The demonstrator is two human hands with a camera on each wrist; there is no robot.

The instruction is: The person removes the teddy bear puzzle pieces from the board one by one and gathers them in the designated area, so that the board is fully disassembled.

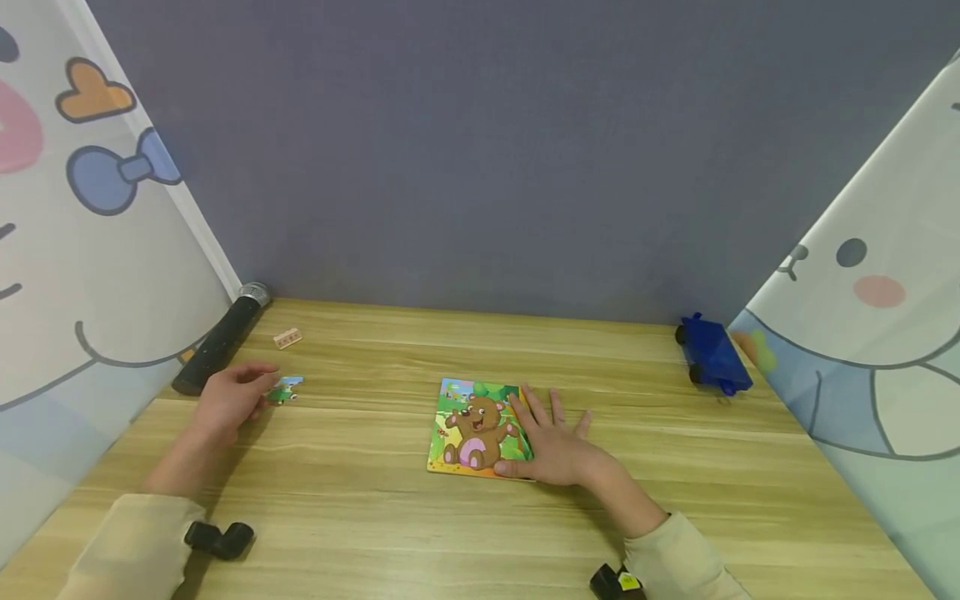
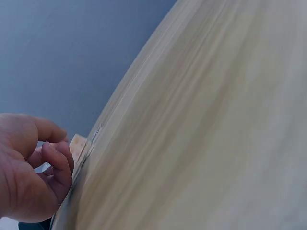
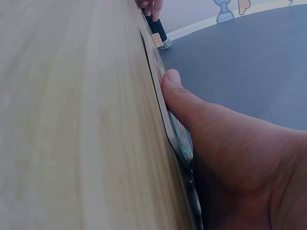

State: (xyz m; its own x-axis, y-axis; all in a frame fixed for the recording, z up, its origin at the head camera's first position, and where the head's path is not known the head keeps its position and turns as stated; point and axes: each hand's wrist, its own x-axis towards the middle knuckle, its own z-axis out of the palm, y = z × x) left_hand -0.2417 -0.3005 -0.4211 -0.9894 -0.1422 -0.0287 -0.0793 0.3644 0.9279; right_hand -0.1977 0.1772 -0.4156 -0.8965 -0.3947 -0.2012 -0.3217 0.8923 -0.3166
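Observation:
My left hand [image 1: 234, 398] is low over the table at the left, thumb and fingers curled together at the left edge of a small green, blue and white puzzle piece [image 1: 288, 390]. Its fingertips cover part of the piece; in the left wrist view the curled fingers [image 2: 60, 163] come down close to the tabletop. My right hand [image 1: 557, 442] lies with fingers spread over the right side of a square bear picture puzzle [image 1: 474, 429], thumb across its lower right corner. In the right wrist view the thumb [image 3: 180, 93] rests on the puzzle's top face.
Beyond the left hand lie a small pale pink block [image 1: 287, 337] and a black microphone [image 1: 225, 337] against the left panel. A dark blue toy cart [image 1: 714, 354] stands at the back right. Grey and cartoon-printed panels border the wooden table [image 1: 390, 533].

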